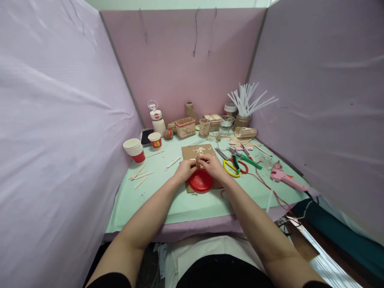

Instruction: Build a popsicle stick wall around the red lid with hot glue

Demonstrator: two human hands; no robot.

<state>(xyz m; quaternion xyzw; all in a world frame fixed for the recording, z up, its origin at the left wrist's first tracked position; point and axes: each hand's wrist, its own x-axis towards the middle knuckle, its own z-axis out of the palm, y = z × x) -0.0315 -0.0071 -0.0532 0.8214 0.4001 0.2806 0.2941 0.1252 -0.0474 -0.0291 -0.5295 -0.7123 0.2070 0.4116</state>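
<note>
My left hand (185, 171) and my right hand (211, 165) meet above the far rim of a round red lid (201, 182). Their fingertips pinch together around a small brownish piece (198, 160), mostly hidden by the fingers and too small to name. Under the lid lies a flat piece of brown cardboard (188, 152). Small pale wood chips (201, 150) are scattered on the cardboard just beyond my hands. To the right of my right hand rest yellow-handled scissors (231, 168) and green-handled pliers (251, 161).
Stacked paper cups (134, 149), a red cup (155, 141) and loose thin sticks (141, 176) are at left. A woven basket (185, 128), a white bottle (158, 122), a glass bowl (226, 125) and white glue sticks (247, 100) line the back. A pink glue gun (286, 178) lies right.
</note>
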